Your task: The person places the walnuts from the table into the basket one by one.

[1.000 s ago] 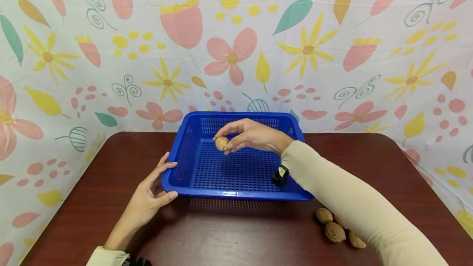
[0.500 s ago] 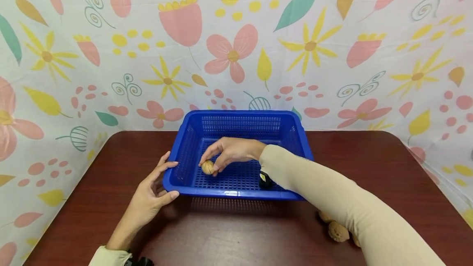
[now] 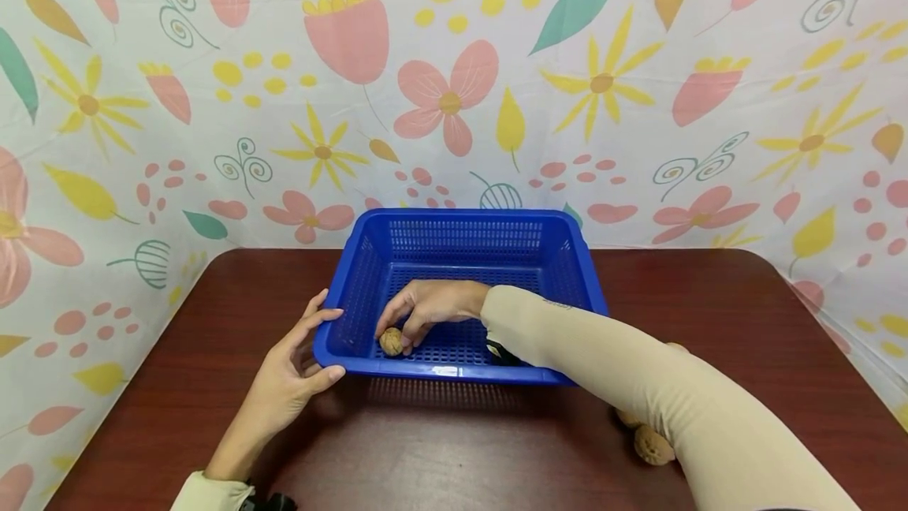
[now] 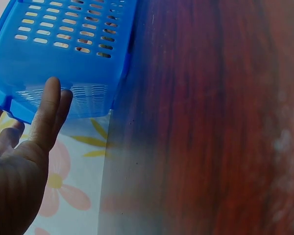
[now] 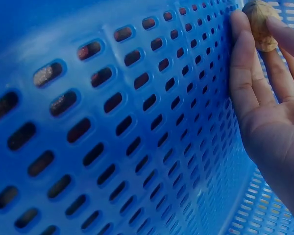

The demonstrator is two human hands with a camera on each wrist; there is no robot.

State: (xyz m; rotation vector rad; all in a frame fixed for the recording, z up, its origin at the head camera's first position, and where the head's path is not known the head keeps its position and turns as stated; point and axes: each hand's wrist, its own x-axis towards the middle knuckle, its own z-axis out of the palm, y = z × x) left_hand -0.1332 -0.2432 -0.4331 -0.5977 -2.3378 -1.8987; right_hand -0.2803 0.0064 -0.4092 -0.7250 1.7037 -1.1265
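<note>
A blue slotted plastic basket [image 3: 461, 216] stands on a dark red-brown table [image 3: 454, 448]. My right hand [image 3: 407, 328] reaches down into its front-left part and pinches a tan walnut [image 3: 391, 341] in its fingertips, at or just above the basket floor. In the right wrist view the walnut [image 5: 261, 22] sits between the tips of my right hand [image 5: 255, 54], next to the basket's wall [image 5: 112, 122]. My left hand [image 3: 298, 373] rests against the basket's front-left corner, thumb at the rim. In the left wrist view its fingers [image 4: 49, 112] lie straight on the outer wall [image 4: 63, 49].
A few loose walnuts [image 3: 653, 445] lie on the table at the front right, partly hidden by my right sleeve [image 3: 638, 385]. A flower-patterned cloth [image 3: 454, 85] closes off the back and both sides. Bare tabletop [image 4: 210, 122] lies in front of the basket.
My right hand has carried the walnut from mid-air over the basket's middle down and left to the front-left of the basket floor. The left hand has stayed at the corner.
</note>
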